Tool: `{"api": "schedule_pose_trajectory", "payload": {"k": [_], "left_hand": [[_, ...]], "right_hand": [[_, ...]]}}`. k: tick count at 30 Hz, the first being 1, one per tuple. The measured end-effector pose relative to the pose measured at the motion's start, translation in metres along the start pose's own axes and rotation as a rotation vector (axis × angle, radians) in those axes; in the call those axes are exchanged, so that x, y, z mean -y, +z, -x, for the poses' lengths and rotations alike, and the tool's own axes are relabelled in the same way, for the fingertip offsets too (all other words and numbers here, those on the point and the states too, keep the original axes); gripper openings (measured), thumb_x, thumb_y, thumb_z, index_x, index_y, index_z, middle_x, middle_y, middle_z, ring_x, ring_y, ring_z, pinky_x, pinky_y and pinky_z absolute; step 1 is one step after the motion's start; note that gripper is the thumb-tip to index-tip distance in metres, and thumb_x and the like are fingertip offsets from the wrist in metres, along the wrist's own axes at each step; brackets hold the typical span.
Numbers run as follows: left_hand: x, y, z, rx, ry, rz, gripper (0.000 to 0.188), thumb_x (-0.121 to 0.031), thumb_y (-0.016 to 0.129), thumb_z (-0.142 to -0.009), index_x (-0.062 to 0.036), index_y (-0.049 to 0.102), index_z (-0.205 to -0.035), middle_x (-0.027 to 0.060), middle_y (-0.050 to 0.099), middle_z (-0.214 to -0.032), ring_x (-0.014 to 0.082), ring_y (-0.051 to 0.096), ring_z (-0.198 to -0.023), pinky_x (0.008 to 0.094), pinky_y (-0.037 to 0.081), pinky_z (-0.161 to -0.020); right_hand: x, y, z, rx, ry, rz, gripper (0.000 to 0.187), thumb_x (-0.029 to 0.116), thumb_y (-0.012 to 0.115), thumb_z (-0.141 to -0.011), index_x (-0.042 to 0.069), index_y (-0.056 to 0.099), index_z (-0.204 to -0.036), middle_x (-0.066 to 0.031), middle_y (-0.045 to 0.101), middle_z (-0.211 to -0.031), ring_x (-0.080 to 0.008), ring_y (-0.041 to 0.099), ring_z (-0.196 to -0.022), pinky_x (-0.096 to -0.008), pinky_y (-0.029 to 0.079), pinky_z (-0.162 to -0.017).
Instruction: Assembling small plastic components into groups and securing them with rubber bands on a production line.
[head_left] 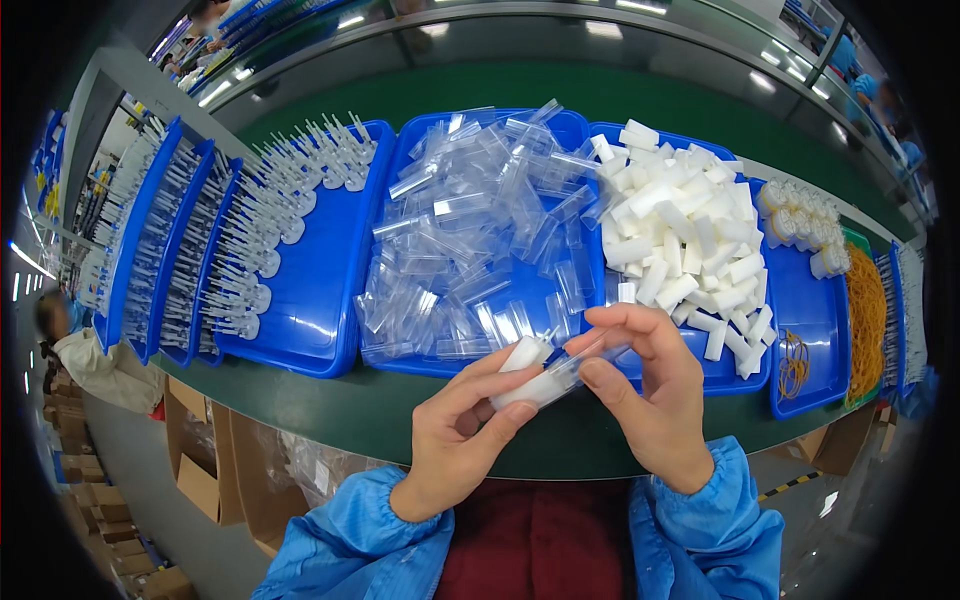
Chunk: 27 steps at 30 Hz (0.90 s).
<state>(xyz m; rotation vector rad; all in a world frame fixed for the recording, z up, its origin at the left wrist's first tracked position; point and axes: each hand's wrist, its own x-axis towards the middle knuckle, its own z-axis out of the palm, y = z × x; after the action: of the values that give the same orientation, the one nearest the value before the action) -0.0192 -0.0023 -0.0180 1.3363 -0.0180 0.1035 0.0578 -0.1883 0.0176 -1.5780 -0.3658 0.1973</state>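
Observation:
My left hand [447, 424] is closed around a white cylinder [543, 390]. A second white piece [525, 353] with a thin pale tip lies along its forefinger. Opposite it, my right hand [657, 392] pinches a clear plastic tube [592, 362] between thumb and fingers. The tube's near end meets the white cylinder and seems to sit around it. Both hands are over the front edge of the green table, just before a heap of clear plastic tubes [470, 200] and a heap of white cylinders [690, 225].
A blue tray [295, 310] on the left carries upright white stemmed parts, with more such trays stacked on edge beside it. At right, another blue tray [812, 300] holds round pale parts [800, 215] and orange rubber bands [793, 365]. Cardboard boxes [200, 450] stand below the table.

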Motion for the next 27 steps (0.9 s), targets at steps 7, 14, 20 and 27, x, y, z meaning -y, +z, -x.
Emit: {"api": "schedule_pose_trajectory", "payload": {"k": [7, 14, 20, 27], "left_hand": [[0.005, 0.006, 0.001, -0.015, -0.012, -0.026, 0.032, 0.007, 0.064, -0.095, 0.0059, 0.064, -0.127, 0.0234, 0.051, -0.145, 0.0297, 0.056, -0.130, 0.0383, 0.052, -0.106], [0.003, 0.005, 0.000, 0.054, 0.105, -0.245, 0.032, 0.004, 0.069, -0.092, 0.0029, 0.067, -0.124, 0.0226, 0.054, -0.143, 0.0270, 0.059, -0.126, 0.0350, 0.052, -0.101], [0.002, 0.011, 0.001, -0.001, 0.030, -0.091, 0.030, 0.002, 0.072, -0.090, 0.0015, 0.071, -0.120, 0.0222, 0.057, -0.140, 0.0286, 0.061, -0.125, 0.0364, 0.052, -0.101], [0.003, 0.018, 0.002, -0.081, 0.021, -0.371, 0.031, -0.001, 0.077, -0.087, 0.0001, 0.074, -0.117, 0.0220, 0.062, -0.135, 0.0304, 0.062, -0.124, 0.0369, 0.050, -0.103]], "right_hand": [[-0.001, -0.010, 0.009, -0.005, -0.047, 0.171, 0.032, 0.007, 0.077, -0.087, 0.003, 0.063, -0.116, -0.0093, 0.071, -0.104, -0.0193, 0.069, -0.097, -0.0316, 0.048, -0.091], [-0.020, -0.004, 0.018, -0.101, -0.150, 0.176, 0.029, 0.009, 0.081, -0.083, 0.006, 0.067, -0.109, -0.0060, 0.070, -0.103, -0.0202, 0.061, -0.098, -0.0331, 0.047, -0.089], [-0.013, -0.012, 0.013, -0.043, -0.132, 0.182, 0.031, 0.009, 0.082, -0.082, 0.006, 0.067, -0.108, -0.0046, 0.070, -0.103, -0.0218, 0.061, -0.100, -0.0337, 0.046, -0.089], [-0.016, -0.011, 0.016, -0.028, -0.247, 0.381, 0.032, 0.007, 0.081, -0.080, 0.008, 0.068, -0.109, -0.0046, 0.071, -0.101, -0.0233, 0.061, -0.102, -0.0346, 0.044, -0.093]]}}
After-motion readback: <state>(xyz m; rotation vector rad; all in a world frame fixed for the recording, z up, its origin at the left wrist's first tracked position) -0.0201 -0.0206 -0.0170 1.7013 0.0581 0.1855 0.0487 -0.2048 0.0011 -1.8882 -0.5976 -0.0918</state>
